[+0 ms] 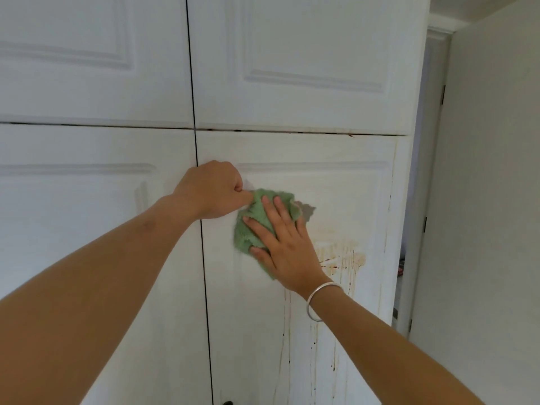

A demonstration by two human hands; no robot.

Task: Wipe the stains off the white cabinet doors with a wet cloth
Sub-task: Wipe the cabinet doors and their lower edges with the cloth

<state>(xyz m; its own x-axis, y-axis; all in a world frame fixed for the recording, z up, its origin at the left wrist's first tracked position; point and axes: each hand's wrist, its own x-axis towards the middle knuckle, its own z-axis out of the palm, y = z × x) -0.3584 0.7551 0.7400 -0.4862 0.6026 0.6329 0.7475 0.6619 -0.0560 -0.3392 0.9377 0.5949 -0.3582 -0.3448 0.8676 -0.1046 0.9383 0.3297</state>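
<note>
Left lower door (87, 229): mostly clean from my view, 1 faint vertical smear near the panel corner. I could easily skip it.

Left hand (213, 191): curled tight at the seam between the 2 lower doors, thumb and fingers pinching the upper left corner of the green cloth (254, 226). I judge it is bracing or tugging the cloth straight. Risk: if it pulls while the other hand pushes, the cloth bunches further and less of it meets the door.

The cloth lies crumpled against the right lower door (350, 182), inside the raised panel, up and left of the stains. I cannot tell from here how wet it is.

Right hand (280, 247): spread wide, flat, palm and fingers pressing the cloth onto the door. A silver bracelet (318, 299) sits on the wrist. Risk: the metal may scrape the paint on a long stroke.

Stain patch (342, 258): brownish orange, just right of the right hand, not yet under the cloth, with drip trails (315, 346) running down and dark specks lower still. Risks: a wet pass could smear the colour across clean white; excess water could carry new runs down; a dirty cloth face could redeposit grime.

Right door edge: a thin brown line runs down it, easy to miss. Hard pressure may flex or swing the door.
</note>
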